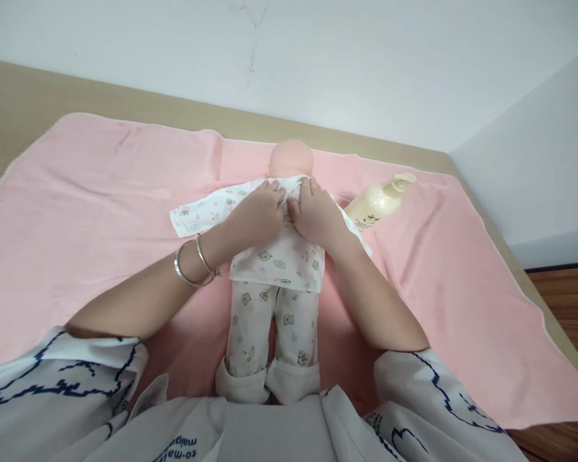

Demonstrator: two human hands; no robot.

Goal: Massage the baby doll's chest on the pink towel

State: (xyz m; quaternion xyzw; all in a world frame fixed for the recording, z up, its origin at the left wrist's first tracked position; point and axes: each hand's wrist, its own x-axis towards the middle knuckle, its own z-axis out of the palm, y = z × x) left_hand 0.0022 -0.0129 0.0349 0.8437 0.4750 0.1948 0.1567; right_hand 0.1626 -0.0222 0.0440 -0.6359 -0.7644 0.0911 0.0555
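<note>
A baby doll (293, 157) lies on a pink blanket with its bald head away from me. It wears a white printed shirt (278, 263) and matching pants (296, 324) with rolled cuffs. At the shirt's neckline, my left hand (264, 212) has its fingers closed on the cloth. Close beside it, my right hand (315, 212) also grips the shirt, thumb toward the middle. The doll's left-side sleeve spreads flat on the blanket, while my right forearm covers part of the other sleeve. My hands hide the upper chest.
A cream pump bottle (376, 202) lies tilted on its side to the right of the doll. The pink blanket (101, 212) covers most of the wooden table (139, 106). White walls (318, 70) stand behind it and at the right.
</note>
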